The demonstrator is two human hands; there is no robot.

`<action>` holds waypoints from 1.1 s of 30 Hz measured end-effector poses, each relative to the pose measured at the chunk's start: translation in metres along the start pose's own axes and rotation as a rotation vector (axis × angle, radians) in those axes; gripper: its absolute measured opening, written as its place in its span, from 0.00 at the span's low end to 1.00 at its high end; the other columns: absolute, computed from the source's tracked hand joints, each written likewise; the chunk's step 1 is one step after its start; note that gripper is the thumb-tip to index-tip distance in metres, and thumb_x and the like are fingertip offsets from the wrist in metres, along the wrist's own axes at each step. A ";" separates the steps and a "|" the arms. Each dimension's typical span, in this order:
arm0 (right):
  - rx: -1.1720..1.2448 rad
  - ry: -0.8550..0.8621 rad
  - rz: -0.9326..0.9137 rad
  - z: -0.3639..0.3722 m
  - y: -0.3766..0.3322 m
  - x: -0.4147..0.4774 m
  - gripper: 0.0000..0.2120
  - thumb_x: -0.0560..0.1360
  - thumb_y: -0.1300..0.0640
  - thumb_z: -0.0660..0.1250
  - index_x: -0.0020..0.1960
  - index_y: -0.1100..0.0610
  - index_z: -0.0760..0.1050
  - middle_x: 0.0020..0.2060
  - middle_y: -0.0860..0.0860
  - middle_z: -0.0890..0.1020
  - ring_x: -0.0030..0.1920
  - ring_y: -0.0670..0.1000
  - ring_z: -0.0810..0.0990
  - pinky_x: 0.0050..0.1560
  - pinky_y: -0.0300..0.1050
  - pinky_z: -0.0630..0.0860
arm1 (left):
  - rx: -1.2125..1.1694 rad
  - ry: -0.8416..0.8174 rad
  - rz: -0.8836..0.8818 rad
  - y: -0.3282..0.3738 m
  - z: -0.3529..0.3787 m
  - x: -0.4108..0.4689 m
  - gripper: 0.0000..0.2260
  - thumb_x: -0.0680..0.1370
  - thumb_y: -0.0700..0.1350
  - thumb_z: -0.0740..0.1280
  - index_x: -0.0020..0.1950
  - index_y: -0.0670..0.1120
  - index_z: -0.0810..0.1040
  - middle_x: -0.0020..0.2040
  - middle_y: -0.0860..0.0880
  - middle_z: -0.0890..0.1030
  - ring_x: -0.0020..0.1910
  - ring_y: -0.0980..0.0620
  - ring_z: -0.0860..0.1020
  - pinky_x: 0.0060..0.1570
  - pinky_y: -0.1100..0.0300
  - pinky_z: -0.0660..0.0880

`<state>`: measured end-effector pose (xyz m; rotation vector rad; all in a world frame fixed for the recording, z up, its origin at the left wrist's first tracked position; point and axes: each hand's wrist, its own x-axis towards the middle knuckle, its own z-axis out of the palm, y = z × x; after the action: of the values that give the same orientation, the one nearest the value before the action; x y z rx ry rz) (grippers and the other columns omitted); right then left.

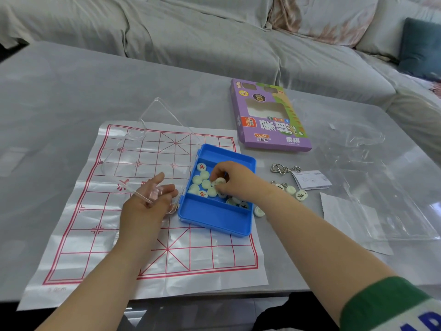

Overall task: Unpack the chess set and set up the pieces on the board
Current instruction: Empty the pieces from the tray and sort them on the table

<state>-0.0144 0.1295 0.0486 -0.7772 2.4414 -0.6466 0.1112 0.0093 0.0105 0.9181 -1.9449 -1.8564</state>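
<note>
Pieces: small pale round discs are heaped in the middle trough of the blue case, at the centre of the frame. Some show red or black characters. A few loose discs lie on the table just right of the case.
Right hand: the right hand reaches into the case, its fingertips bunched round one disc at the top of the heap.
Left hand: the left hand is just left of the case with its fingers nearly straight and gripping nothing. The lower edge of the clear lid lies across them. I cannot tell whether the hand is propping the lid.
Handling: the discs look light, hard and smooth, so probably slippery. They are best pinched by the rim between thumb and fingertip, one at a time. A heaped disc may slide off its neighbours.
Board: the board is a thin glossy sheet with a red grid, creased, filling the lower left and centre of the frame. It will likely shift or wrinkle if dragged on.
In the way: the case sits on the right side of the board and the open lid hangs over its upper part. Both cover grid points that pieces will need.
Around: a purple box lies right of centre, above the case. A metal ring puzzle, a folded leaflet and clear plastic wrap lie at the right. A sofa runs across the top of the frame.
</note>
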 end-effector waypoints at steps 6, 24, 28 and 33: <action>0.084 0.041 -0.019 -0.005 0.006 -0.005 0.06 0.74 0.65 0.64 0.48 0.56 0.74 0.45 0.48 0.72 0.43 0.47 0.71 0.37 0.29 0.69 | -0.008 0.010 -0.004 0.002 0.001 -0.002 0.19 0.77 0.39 0.63 0.67 0.52 0.69 0.52 0.53 0.77 0.52 0.55 0.74 0.47 0.64 0.72; 0.090 0.202 0.341 -0.045 0.070 -0.026 0.03 0.75 0.61 0.65 0.46 0.55 0.75 0.40 0.49 0.76 0.37 0.45 0.73 0.44 0.38 0.70 | -0.008 0.003 0.011 0.004 0.001 -0.005 0.19 0.76 0.40 0.64 0.67 0.52 0.69 0.52 0.53 0.77 0.53 0.53 0.73 0.47 0.61 0.72; 0.053 0.285 0.307 -0.042 0.073 -0.022 0.08 0.76 0.61 0.62 0.53 0.57 0.78 0.45 0.51 0.78 0.40 0.46 0.73 0.46 0.39 0.69 | 0.012 0.016 0.019 0.004 0.002 -0.005 0.19 0.77 0.40 0.63 0.66 0.52 0.69 0.51 0.53 0.77 0.54 0.53 0.72 0.51 0.59 0.71; 0.137 0.396 0.277 -0.042 0.074 -0.019 0.14 0.77 0.62 0.60 0.61 0.54 0.74 0.48 0.55 0.79 0.39 0.48 0.76 0.44 0.40 0.73 | 0.016 0.017 0.008 0.003 0.002 -0.004 0.19 0.77 0.39 0.62 0.67 0.52 0.69 0.51 0.53 0.77 0.53 0.53 0.73 0.51 0.58 0.72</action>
<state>-0.0540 0.2067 0.0448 -0.2638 2.7496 -0.9148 0.1121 0.0128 0.0142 0.9267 -1.9531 -1.8250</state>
